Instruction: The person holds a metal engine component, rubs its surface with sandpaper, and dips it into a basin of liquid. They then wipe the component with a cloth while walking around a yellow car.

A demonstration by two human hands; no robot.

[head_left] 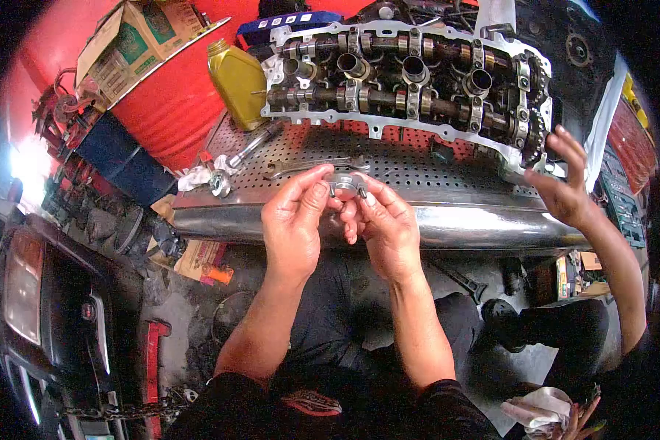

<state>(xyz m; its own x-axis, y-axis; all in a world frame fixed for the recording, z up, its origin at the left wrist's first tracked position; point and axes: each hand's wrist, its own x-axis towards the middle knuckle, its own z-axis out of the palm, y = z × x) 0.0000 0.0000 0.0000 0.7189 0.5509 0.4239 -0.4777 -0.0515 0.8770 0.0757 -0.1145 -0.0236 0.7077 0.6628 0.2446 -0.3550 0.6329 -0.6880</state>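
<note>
Gold btl (236,86) by cyl head (412,104), contents hidden; small metal pc (345,185) pinched btwn both hands (295,224).

Two hands, left hand (295,224) and right hand (393,224), and between their fingertips one metal part (345,183), over the near edge of one counter (411,165); along its far edge, one cylinder head (375,130) with two camshafts (386,97) and four tubes (415,75); at the far left corner, one bottle (238,92); toward the near left corner, one bar (255,144) and one rag (193,177); by the near edge, at least one wrench (279,172); two further hands, one at the right edge (568,176), one below the near right corner (585,420) with one cloth (539,407)
</note>
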